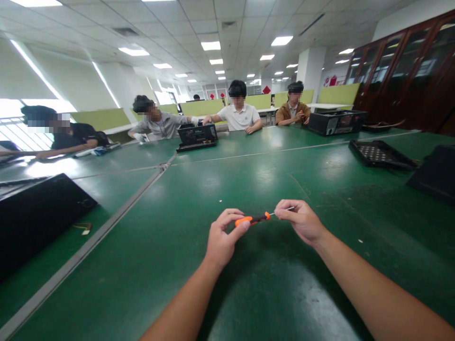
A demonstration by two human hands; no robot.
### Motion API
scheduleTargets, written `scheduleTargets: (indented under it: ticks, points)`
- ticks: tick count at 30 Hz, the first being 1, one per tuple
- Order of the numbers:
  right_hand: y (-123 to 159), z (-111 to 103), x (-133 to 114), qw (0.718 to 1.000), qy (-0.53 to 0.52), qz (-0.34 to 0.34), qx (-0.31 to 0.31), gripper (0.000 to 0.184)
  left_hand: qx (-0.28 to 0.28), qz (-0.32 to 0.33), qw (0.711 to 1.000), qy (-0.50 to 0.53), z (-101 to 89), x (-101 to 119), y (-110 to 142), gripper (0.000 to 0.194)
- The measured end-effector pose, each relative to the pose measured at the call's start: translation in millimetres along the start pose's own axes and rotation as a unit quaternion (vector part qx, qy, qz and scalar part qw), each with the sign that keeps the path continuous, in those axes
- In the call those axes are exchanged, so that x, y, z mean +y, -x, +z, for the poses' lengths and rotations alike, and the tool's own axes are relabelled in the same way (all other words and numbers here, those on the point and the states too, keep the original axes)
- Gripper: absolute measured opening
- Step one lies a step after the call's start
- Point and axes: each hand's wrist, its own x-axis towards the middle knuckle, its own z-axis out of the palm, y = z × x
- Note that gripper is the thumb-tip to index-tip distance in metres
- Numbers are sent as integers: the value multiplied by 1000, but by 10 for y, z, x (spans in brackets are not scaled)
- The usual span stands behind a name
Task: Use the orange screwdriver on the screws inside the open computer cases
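Observation:
A screwdriver (258, 218) with an orange and black handle is held level just above the green table (170, 279). My left hand (223, 234) is closed on the handle end, thumb in front and fingers behind. Around the thin metal shaft, my right hand (301, 219) pinches with thumb and fingertips. The shaft's tip shows past those fingers, pointing right. Both hands are close together over the near middle of the table.
At left stands a large black computer case (39, 218), a small cable connector (86, 232) beside it. A metal strip (106, 237) crosses the table. Farther off are another case (197, 136), an open case (336, 121) and a black panel (382, 154). Several people sit opposite.

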Motion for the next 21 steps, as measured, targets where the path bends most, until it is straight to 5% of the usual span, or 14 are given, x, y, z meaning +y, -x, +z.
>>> scheduleTargets:
  ticks: [3, 6, 12, 18, 21]
  points:
    - [10, 61, 93, 993, 91, 11, -79, 24, 81, 8, 997, 10, -25, -3, -26, 17]
    - [46, 172, 125, 970, 194, -8, -146, 12, 81, 20, 996, -28, -7, 24, -14, 15]
    - [42, 101, -6, 927, 343, -66, -139, 5, 62, 41, 995, -71, -22, 70, -25, 14]
    - [35, -123, -213, 867, 485, -112, -26, 10, -153, 11, 957, -248, -11, -129, -29, 14]
    - [63, -143, -310, 846, 518, -126, -11, 12, -182, 14, 944, -274, 14, -175, -5, 12]
